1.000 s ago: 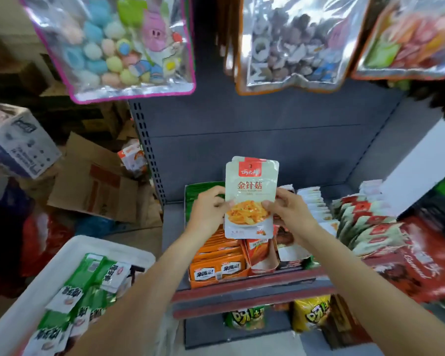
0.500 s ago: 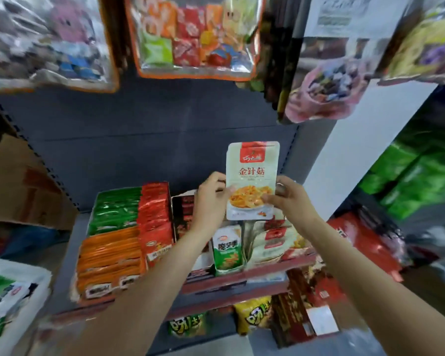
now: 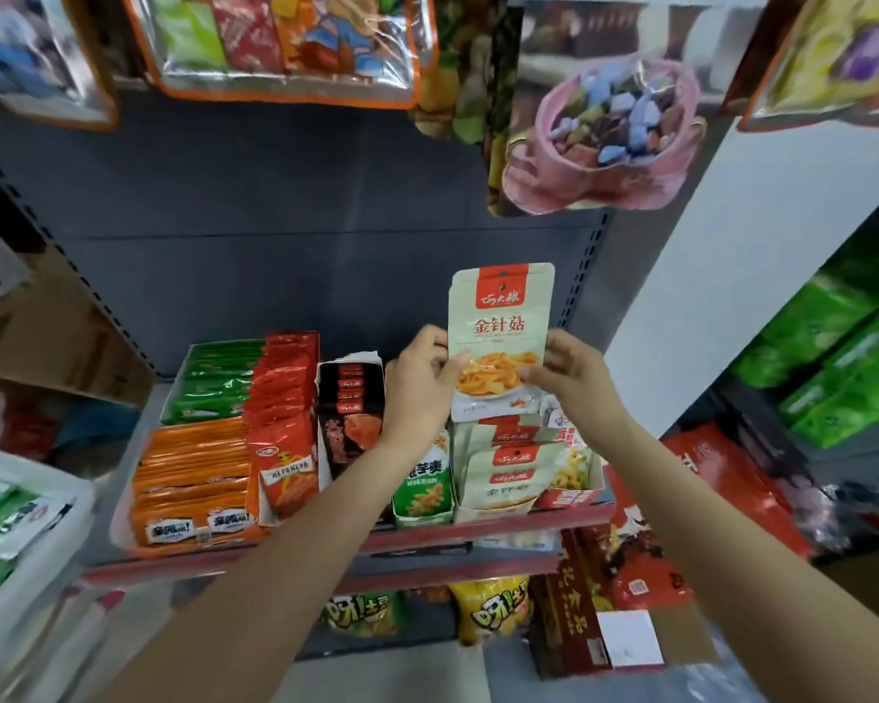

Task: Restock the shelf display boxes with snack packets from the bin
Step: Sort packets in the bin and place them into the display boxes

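Note:
A cream snack packet [image 3: 501, 317] with a red label stands upright in front of the grey shelf back. My left hand [image 3: 419, 383] pinches its left edge and my right hand [image 3: 569, 372] pinches its right edge. Directly below it sits an open display box [image 3: 574, 497] that holds several packets of the same kind. The white bin [image 3: 57, 504] with green packets is at the far left, partly out of view.
On the shelf [image 3: 478, 532] stand more boxes: orange packets [image 3: 194, 479], green packets [image 3: 219, 378], red packets [image 3: 285, 423], a dark box [image 3: 348, 398] and a green-white box [image 3: 425, 492]. Large bags of sweets [image 3: 605, 129] hang overhead. Yellow bags [image 3: 490, 608] sit on the shelf below.
The view has swung right along the shelf, and both hands carried the packet to above the rightmost box with matching packets. The bin has slid to the left edge.

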